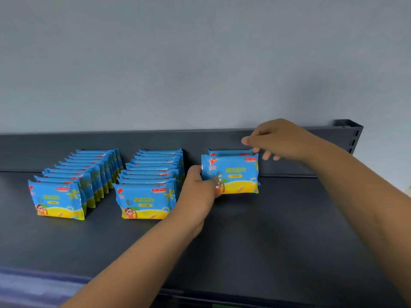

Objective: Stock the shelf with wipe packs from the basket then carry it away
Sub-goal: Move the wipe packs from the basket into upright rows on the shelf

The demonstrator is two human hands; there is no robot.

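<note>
Blue and yellow wipe packs stand upright in three rows on the dark grey shelf (pixel 278 218). The left row (pixel 75 181) and the middle row (pixel 151 181) each hold several packs. The right row has two packs: a front pack (pixel 235 174) and a rear pack (pixel 229 152) close behind it. My left hand (pixel 200 187) grips the front pack by its left edge. My right hand (pixel 278 138) hovers over the rear pack's top right corner, fingers loosely curled, one fingertip at that corner. The basket is out of view.
The shelf's low back panel (pixel 155 141) runs along a pale blue wall. A slotted upright post (pixel 353 136) stands at the shelf's right end. Bare shelf surface lies in front of the rows and to the right of the third row.
</note>
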